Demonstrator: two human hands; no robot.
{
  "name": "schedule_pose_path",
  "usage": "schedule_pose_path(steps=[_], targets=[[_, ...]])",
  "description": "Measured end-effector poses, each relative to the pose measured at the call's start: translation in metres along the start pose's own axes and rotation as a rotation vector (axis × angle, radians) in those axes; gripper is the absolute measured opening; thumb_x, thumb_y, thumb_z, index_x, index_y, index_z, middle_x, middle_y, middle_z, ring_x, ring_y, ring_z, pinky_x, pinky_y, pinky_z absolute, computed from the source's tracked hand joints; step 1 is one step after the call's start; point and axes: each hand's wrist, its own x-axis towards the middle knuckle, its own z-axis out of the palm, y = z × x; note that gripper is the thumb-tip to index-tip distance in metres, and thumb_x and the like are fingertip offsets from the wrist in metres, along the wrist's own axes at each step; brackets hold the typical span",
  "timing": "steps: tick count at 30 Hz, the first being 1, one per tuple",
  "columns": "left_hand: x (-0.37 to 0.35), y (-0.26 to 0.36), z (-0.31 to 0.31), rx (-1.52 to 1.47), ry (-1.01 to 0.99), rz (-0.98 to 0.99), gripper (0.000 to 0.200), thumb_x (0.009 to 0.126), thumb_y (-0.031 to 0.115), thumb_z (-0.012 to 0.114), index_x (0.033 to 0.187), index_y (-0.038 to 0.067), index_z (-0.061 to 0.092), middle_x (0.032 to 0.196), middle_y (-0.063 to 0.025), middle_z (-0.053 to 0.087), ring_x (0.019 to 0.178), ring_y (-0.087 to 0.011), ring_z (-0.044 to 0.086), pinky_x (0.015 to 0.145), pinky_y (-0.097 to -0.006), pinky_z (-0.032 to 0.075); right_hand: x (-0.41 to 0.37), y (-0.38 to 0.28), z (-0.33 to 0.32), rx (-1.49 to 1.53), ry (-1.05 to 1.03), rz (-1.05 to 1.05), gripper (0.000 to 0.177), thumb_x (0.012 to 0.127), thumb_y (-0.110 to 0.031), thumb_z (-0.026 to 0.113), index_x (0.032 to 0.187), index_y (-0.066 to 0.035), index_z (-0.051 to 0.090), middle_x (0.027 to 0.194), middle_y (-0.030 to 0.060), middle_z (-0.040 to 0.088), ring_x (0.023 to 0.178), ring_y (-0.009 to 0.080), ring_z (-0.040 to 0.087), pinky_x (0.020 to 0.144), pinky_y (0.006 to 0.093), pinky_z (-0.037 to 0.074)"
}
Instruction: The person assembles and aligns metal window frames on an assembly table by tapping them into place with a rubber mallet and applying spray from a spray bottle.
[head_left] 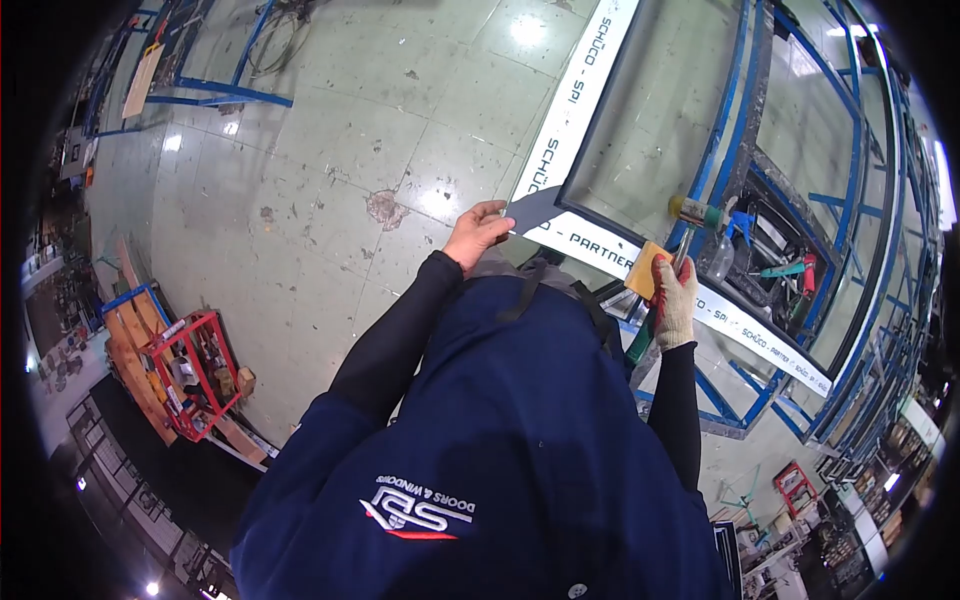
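Note:
A large window frame [590, 240], covered in white printed protective film, lies in front of me with a dark grey patch at its near left corner. My left hand [480, 234], bare, is at that corner, its fingers and thumb closed on the edge. My right hand [675, 298] wears a light glove with red on the fingers. It grips a mallet [697, 213] and a yellowish block [648, 268] together, over the near side of the frame. The mallet's head points away from me, and its green handle runs back below the hand.
Blue metal stands [735, 110] support the frame. Inside the stand, a dark tray [785, 265] holds tools, a clear bottle and a red-and-green tool. A red rack [200, 375] stands at the left beside a wooden board [135, 350]. More blue stands are at upper left.

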Motion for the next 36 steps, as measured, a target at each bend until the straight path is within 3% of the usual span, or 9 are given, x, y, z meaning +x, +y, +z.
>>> schedule_pose_path(steps=[5,8,17,23,26,32,33,36], targets=[[-0.005,-0.003,-0.007,0.019,-0.014,0.007,0.067,0.088,0.017,0.075,0.142,-0.006,0.043,0.109,-0.0104,0.067,0.098,-0.0161,0.064,0.09,-0.0298,0.051,0.003,0.006,-0.003,0.036,0.011,-0.01,0.031,0.094,-0.028,0.073,0.1,-0.008,0.05,0.072,-0.0031,0.053,0.045,0.0041,0.044,0.037,0.021,0.037],[-0.003,-0.007,-0.01,-0.009,-0.026,0.029,0.063,0.091,0.016,0.073,0.142,-0.002,0.042,0.108,-0.0113,0.067,0.105,-0.0188,0.065,0.097,-0.0348,0.052,0.005,0.006,-0.004,0.031,-0.006,-0.004,0.03,0.094,-0.027,0.073,0.1,-0.008,0.05,0.072,-0.0028,0.054,0.045,0.004,0.044,0.037,0.021,0.037],[-0.002,0.014,0.006,0.042,0.014,-0.016,0.063,0.091,0.016,0.073,0.143,0.002,0.042,0.111,-0.0105,0.067,0.106,-0.0191,0.065,0.095,-0.0345,0.053,0.003,0.002,-0.004,0.027,-0.021,0.03,0.027,0.095,-0.023,0.071,0.098,-0.008,0.05,0.073,-0.0015,0.055,0.046,0.0042,0.045,0.038,0.0212,0.039],[0.001,0.014,-0.012,0.003,-0.115,-0.039,0.067,0.089,0.014,0.076,0.145,0.004,0.041,0.116,-0.0127,0.065,0.108,-0.0192,0.064,0.094,-0.0339,0.053,0.006,0.005,-0.004,0.027,-0.011,0.03,0.026,0.095,-0.022,0.071,0.098,-0.007,0.05,0.074,-0.0005,0.056,0.047,0.0042,0.047,0.039,0.0214,0.04],[0.003,0.015,-0.007,0.04,-0.084,-0.046,0.072,0.087,0.017,0.078,0.146,0.001,0.039,0.116,-0.0138,0.065,0.11,-0.0191,0.063,0.095,-0.0326,0.053,0.008,0.007,-0.006,0.022,-0.007,0.029,0.025,0.094,-0.02,0.071,0.098,-0.007,0.05,0.074,0.0,0.057,0.047,0.0046,0.047,0.039,0.0215,0.04],[0.015,0.051,0.047,0.463,0.073,0.027,0.088,0.079,0.025,0.085,0.141,-0.015,0.037,0.116,-0.0219,0.065,0.105,-0.0233,0.067,0.09,-0.0328,0.055,0.006,0.004,-0.004,0.012,-0.007,0.017,0.026,0.094,-0.02,0.071,0.096,-0.008,0.049,0.072,-0.0001,0.056,0.045,0.005,0.046,0.038,0.0214,0.04],[0.031,0.039,0.043,0.55,0.103,0.119,0.094,0.075,0.031,0.087,0.139,-0.017,0.037,0.118,-0.0244,0.066,0.104,-0.0262,0.069,0.09,-0.033,0.055,0.005,0.003,-0.004,0.004,-0.012,0.016,0.026,0.094,-0.02,0.071,0.096,-0.008,0.048,0.072,-0.0001,0.055,0.045,0.005,0.046,0.038,0.0213,0.04],[0.016,0.073,0.073,0.779,0.197,0.098,0.086,0.078,0.025,0.085,0.137,-0.019,0.04,0.12,-0.0262,0.064,0.106,-0.0248,0.067,0.091,-0.0332,0.055,0.006,0.006,-0.003,0.024,-0.004,0.01,0.026,0.094,-0.02,0.071,0.095,-0.009,0.048,0.072,-0.0005,0.055,0.045,0.0047,0.046,0.038,0.0211,0.04]])
